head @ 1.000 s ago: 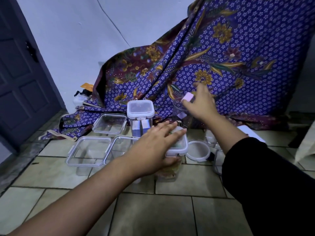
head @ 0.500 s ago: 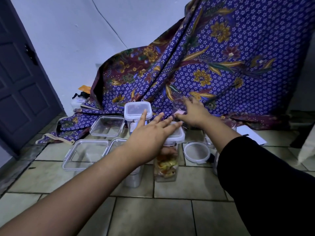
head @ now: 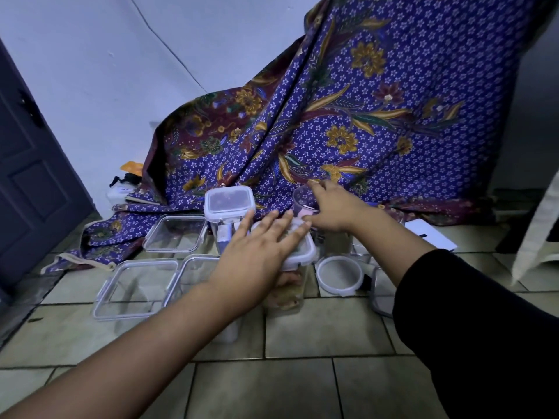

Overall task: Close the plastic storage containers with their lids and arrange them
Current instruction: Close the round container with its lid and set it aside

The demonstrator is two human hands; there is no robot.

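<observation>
Several clear plastic containers stand on the tiled floor. My left hand (head: 260, 255) lies flat on the white lid (head: 307, 257) of a tall container of snacks (head: 287, 297), thumb against its side. My right hand (head: 335, 207) reaches over the rim of a tall clear container (head: 299, 195) behind it, fingers on a small pink piece (head: 307, 212). To the left stands a tall container closed with a white lid (head: 228, 201). Three open rectangular containers (head: 175, 234) (head: 136, 285) (head: 193, 270) sit further left. A round white-rimmed lid (head: 338, 275) lies to the right.
A purple batik cloth (head: 378, 101) hangs behind the containers and spreads onto the floor. A dark door (head: 33, 176) is at the left. A white flat object (head: 429, 234) and another clear container (head: 381, 294) are at the right, partly behind my black sleeve (head: 472, 313).
My right hand has come down from in front of the cloth with the pink piece to the clear container's rim. My left hand stayed on the snack container's lid.
</observation>
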